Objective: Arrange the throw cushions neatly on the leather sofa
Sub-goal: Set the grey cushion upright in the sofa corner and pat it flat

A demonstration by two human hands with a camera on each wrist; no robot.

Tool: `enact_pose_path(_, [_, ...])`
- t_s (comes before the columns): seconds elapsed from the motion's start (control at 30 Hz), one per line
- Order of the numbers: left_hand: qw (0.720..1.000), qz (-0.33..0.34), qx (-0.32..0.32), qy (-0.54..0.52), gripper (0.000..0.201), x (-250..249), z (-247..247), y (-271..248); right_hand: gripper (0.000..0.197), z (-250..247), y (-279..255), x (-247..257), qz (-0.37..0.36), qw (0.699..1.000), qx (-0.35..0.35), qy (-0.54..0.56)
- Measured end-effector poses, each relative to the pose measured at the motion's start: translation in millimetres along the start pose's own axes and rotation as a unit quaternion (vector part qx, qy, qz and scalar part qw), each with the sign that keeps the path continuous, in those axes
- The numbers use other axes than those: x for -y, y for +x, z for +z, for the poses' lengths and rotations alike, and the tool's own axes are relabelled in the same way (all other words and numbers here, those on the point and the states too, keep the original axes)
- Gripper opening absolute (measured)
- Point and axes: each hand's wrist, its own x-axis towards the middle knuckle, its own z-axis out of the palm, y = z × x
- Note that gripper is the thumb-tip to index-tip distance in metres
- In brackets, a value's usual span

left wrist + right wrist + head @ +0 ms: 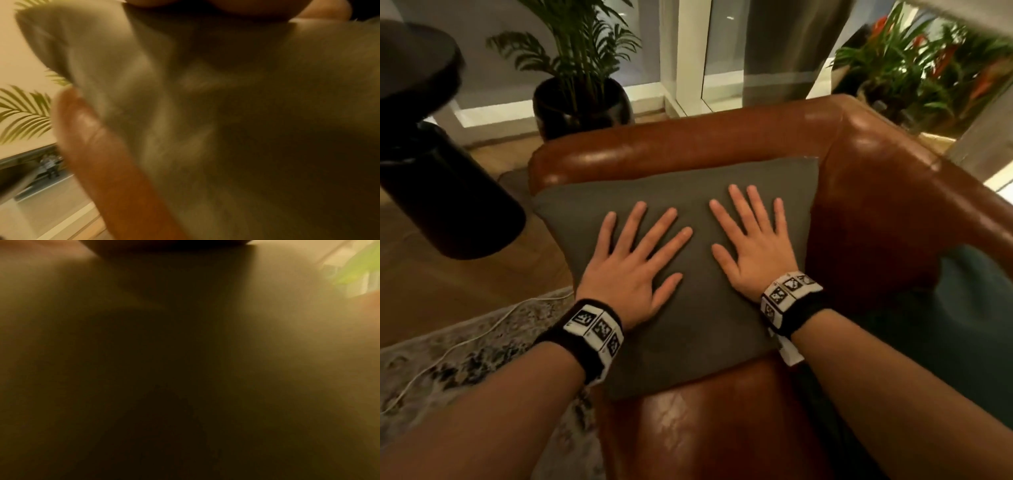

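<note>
Both palms are lying flat on the grey cushion (688, 274), fingers spread and gripping nothing: left hand (631, 263) is pressing left of the cushion's middle, right hand (755, 245) right of it. The cushion is leaning against the armrest end of the brown leather sofa (876, 192). Left of the cushion a black round side table (431, 164) is standing, behind it a potted palm (582, 89), and off to its right a teal cushion (969, 308) is sitting. The grey one is looking plain, square and a bit squashed.
</note>
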Motion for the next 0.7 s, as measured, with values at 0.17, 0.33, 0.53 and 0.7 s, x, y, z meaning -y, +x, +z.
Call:
enact_pose_path(0.17, [0.997, -0.067, 0.039, -0.015, 0.069, 32.2, 7.3, -20.7, 0.065, 6.2, 5.7, -64.6, 0.203, 0.977, 0.025, 0.057])
enact_pose_path(0.33, [0.988, -0.132, 0.026, -0.08, 0.072, 11.3, -17.5, -26.5, 0.064, -18.7, 5.6, -42.1, 0.144, 0.987, -0.006, 0.072])
enact_pose_path(0.53, [0.985, -0.11, 0.055, -0.122, 0.064, -33.7, -33.7, 47.8, 0.056, -21.8, 32.6, 13.8, 0.001, 0.998, 0.033, 0.057])
enact_pose_path(0.7, [0.982, -0.15, 0.059, -0.1, 0.056, 3.5, -19.2, 51.8, 0.057, -8.7, 53.0, -35.0, 0.034, 0.996, 0.058, 0.058])
